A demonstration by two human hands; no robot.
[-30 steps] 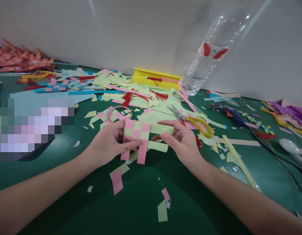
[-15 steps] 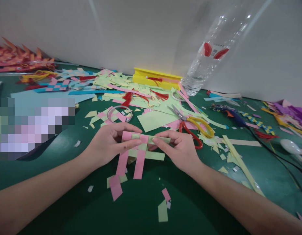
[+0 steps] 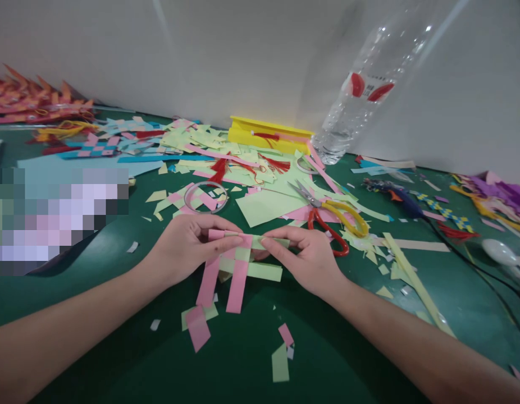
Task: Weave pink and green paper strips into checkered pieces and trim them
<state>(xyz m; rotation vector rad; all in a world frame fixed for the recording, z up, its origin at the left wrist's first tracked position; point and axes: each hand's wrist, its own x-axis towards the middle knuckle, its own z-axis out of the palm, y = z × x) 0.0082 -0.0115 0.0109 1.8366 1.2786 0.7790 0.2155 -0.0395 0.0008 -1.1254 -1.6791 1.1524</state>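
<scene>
A small weave of pink and pale green paper strips [image 3: 242, 253] is held up above the table by both hands. My left hand [image 3: 191, 242] pinches its upper left part, thumb across the front. At the upper right, my right hand [image 3: 307, 253] pinches a pale green strip between thumb and fingers. Two pink strip ends hang down, and a green end sticks out to the right. The fingers behind the paper are partly hidden. Just beyond my right hand lie scissors [image 3: 314, 202] with one yellow and one red handle. A clear tape ring [image 3: 206, 197] rests beyond my left hand.
Paper scraps [image 3: 196, 137] and red tassels [image 3: 220, 170] cover the back of the green table [image 3: 251, 359]. A clear plastic bottle [image 3: 348, 115] stands near the wall. To the right are a glue gun [image 3: 405, 203], its cable and a white spoon [image 3: 500, 252]. A yellow folded card [image 3: 270, 136] lies behind.
The paper weave has tilted and shifted slightly left, its hanging pink ends a little lower. Both hands keep their pinch and have barely moved.
</scene>
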